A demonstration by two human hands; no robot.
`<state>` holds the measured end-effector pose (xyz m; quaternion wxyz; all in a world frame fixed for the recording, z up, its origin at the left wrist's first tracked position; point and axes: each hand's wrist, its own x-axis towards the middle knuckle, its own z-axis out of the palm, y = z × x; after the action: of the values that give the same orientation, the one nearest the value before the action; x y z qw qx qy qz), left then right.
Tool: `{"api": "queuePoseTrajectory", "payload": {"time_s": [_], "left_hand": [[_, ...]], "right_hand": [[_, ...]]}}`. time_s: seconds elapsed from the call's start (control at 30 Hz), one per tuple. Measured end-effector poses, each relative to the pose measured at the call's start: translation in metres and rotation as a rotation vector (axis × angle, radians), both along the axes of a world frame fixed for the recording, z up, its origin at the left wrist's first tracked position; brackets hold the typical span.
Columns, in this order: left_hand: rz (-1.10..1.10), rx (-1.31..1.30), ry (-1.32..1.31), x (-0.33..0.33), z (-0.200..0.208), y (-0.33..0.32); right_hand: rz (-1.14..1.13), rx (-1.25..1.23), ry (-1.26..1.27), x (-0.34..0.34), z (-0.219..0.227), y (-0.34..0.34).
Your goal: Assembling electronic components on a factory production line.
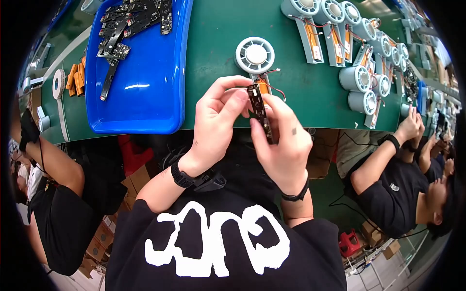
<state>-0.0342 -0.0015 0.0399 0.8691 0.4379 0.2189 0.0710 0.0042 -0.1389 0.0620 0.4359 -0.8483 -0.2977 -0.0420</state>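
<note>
A narrow black circuit board [260, 110] is held upright between my two hands, over the table's near edge. My left hand [219, 109] pinches its upper end with thumb and forefinger. Lower down, my right hand [284, 133] grips the board along its side, thumb in front. Just beyond my fingers lies a pale grey-blue handheld fan housing [255, 55] with a round slotted head. An orange battery [263, 86] and thin red and black wires show in its handle, which the board and my hands partly cover.
At left, a blue tray [145, 114] holds a pile of black circuit boards [116, 36]. Orange batteries [75, 80] and a tape roll [58, 83] lie beyond its left side. Several more fan housings [357, 78] stand at right. Co-workers sit on both sides, one person's hands [410, 127] at the table's right edge.
</note>
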Motion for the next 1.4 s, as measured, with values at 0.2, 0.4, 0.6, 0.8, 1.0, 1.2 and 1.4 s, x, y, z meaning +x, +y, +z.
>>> {"api": "queuePoseTrajectory", "payload": {"time_s": [0.2,0.4,0.6,0.8,1.0,1.2,1.4], "left_hand": [[-0.065,0.888,-0.113,0.005,-0.007,0.005],[-0.093,1.705,-0.321,0.036,-0.003,-0.003],[-0.037,1.498,-0.352,0.037,0.001,0.002],[-0.118,1.183,-0.24,0.042,0.017,0.024],[-0.548,1.624,-0.266,0.061,0.033,0.021],[-0.816,1.55,-0.35,0.077,0.039,0.029],[-0.422,1.272,-0.414,0.058,0.028,0.029]], "right_hand": [[0.061,0.118,0.461,0.07,0.033,-0.016],[0.125,0.173,0.858,0.104,0.046,-0.021],[0.124,0.345,1.005,0.104,0.033,-0.036],[0.257,0.113,0.63,0.048,0.009,-0.057],[0.098,-0.014,0.343,0.013,-0.011,-0.057],[0.113,0.037,0.104,0.01,-0.019,-0.054],[-0.018,0.103,0.348,0.015,-0.023,-0.054]]}}
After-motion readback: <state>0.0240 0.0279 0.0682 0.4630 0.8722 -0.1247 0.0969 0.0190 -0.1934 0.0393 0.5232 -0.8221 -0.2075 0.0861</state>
